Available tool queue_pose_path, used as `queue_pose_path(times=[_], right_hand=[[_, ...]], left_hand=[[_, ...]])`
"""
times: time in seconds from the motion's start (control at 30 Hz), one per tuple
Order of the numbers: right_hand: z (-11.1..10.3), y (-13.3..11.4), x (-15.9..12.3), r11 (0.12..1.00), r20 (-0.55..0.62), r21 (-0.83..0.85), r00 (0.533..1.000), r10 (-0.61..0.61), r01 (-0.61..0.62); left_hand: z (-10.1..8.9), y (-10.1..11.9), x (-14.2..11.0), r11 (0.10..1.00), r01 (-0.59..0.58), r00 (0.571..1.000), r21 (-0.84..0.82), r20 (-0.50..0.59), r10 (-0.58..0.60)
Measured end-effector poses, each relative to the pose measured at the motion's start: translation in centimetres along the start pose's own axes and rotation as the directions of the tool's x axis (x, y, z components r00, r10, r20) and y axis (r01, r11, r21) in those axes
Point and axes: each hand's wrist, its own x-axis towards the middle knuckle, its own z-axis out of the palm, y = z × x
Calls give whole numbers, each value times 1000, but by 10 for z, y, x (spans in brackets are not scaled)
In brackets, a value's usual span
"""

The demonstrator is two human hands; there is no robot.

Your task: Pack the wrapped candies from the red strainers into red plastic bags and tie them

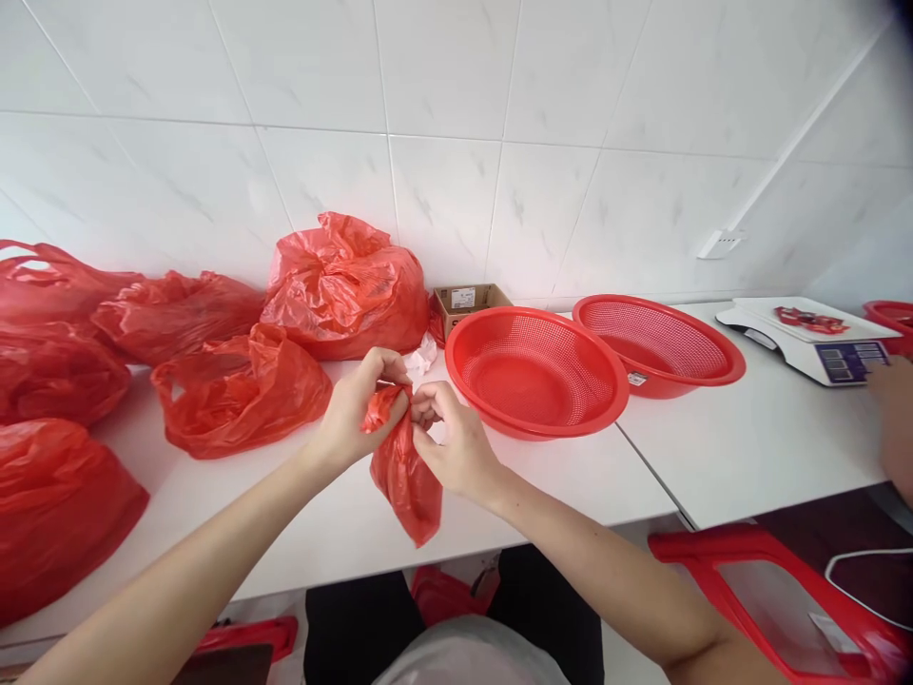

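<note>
A small red plastic bag [406, 480] hangs above the white table's [542, 476] front edge, held at its top by both my hands. My left hand [360, 404] pinches the bag's upper left part with closed fingers. My right hand [453, 438] grips the upper right part, fingers curled. The bag dangles limp below my hands.
Several filled red plastic bags [342, 285] lie across the table's left and back. Two red colander baskets [534, 366] [656, 342] sit to the right, a small cardboard box [467, 300] behind them. A white scale [813, 338] stands far right, with another person's hand [895, 419] near it. A red stool [785, 590] is below.
</note>
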Motion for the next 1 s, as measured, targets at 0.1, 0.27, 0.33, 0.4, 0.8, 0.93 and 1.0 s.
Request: queue_pose_path(times=[0.1,0.27,0.33,0.4,0.8,0.93,1.0], right_hand=[[-3,-1,2,992,35,103,997,75,-78],[-21,-3,15,885,214,320,936,280,-338],[-26,-5,19,907,220,257,934,281,-334],[-28,-8,21,961,182,127,958,222,-247],[-44,-34,39,473,444,-712,855,-268,518],[-41,-29,27,574,406,-703,900,-159,419],[-40,-23,18,679,350,-671,935,-62,297]], left_hand=[[4,-3,-3,999,-37,998,37,-51,39],[0,-2,-1,986,-135,990,100,-27,138],[-5,-2,0,975,-173,985,142,18,172],[-9,-3,0,970,-176,984,170,71,166],[-28,3,4,995,-83,951,60,304,61],[-31,-10,5,994,-74,970,75,237,55],[-33,-16,4,996,-43,979,77,202,27]])
